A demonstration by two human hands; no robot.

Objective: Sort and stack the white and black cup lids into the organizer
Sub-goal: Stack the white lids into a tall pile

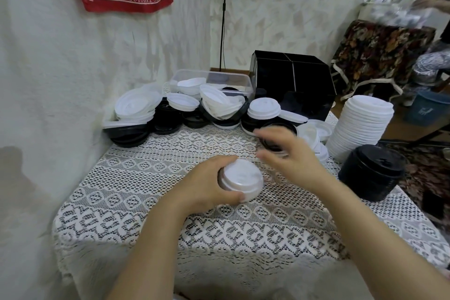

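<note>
The left hand [207,184] grips a small stack of white lids [241,178] in the middle of the counter [136,173]. The right hand [289,156] is blurry over a black lid [283,126]; I cannot tell if it holds it. The black organizer [292,80] stands at the back. A tall white stack [360,126] and a black stack [372,170] stand on the right.

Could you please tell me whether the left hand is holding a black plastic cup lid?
No, the left hand grips a small stack of white plastic cup lids, not a black one.
</note>
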